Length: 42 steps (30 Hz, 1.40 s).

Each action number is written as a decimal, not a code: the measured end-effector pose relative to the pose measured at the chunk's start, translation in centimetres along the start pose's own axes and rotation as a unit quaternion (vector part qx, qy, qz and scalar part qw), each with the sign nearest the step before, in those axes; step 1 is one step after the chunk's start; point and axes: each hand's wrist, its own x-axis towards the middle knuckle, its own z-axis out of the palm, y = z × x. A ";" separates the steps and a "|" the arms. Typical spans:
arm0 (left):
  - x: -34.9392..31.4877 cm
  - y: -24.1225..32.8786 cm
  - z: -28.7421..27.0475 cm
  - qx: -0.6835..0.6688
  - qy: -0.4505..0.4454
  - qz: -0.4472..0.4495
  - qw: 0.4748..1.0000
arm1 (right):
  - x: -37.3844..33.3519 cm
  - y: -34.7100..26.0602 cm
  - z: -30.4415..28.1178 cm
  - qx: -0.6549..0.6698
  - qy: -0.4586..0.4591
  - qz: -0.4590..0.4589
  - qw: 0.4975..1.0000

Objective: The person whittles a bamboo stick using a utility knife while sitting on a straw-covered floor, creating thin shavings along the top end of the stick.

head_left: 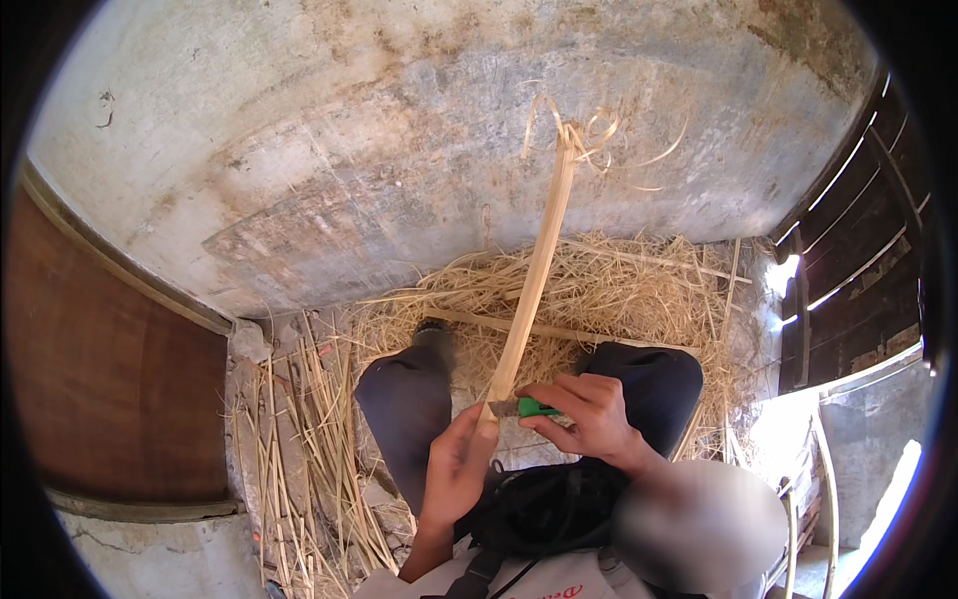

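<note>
A long pale strip of wood, perhaps bamboo [539, 265], rises from my lap and leans away from me, with thin curled shavings [599, 150] still hanging at its far end. My left hand [459, 464] is closed round its near end, thumb on top. In my right hand [591, 411] is a small knife with a green handle [535, 407]. Its short blade [505, 408] lies across the strip, touching it just beyond my left thumb.
A heap of shavings [619, 275] covers the floor between my legs and the stained wall [379, 150]. Several thin strips [309, 449] lie at my left, near a brown wooden panel [120, 359]. Dark boards [858, 250] stand at the right.
</note>
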 end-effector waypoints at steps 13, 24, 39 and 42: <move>-0.3 -0.1 0.5 0.069 0.027 0.032 0.997 | 0.4 0.7 -0.2 -0.068 0.053 -0.037 0.996; -3.7 -1.7 -0.4 0.070 -0.042 -0.022 0.996 | 3.1 9.6 -4.7 -0.091 0.265 0.275 0.920; 0.6 -0.5 0.4 0.079 0.042 0.063 0.994 | -0.2 2.6 0.1 0.105 0.058 0.026 0.992; 0.5 -0.1 0.8 0.067 0.047 0.050 0.995 | -0.1 2.0 -0.4 0.053 0.026 -0.008 0.998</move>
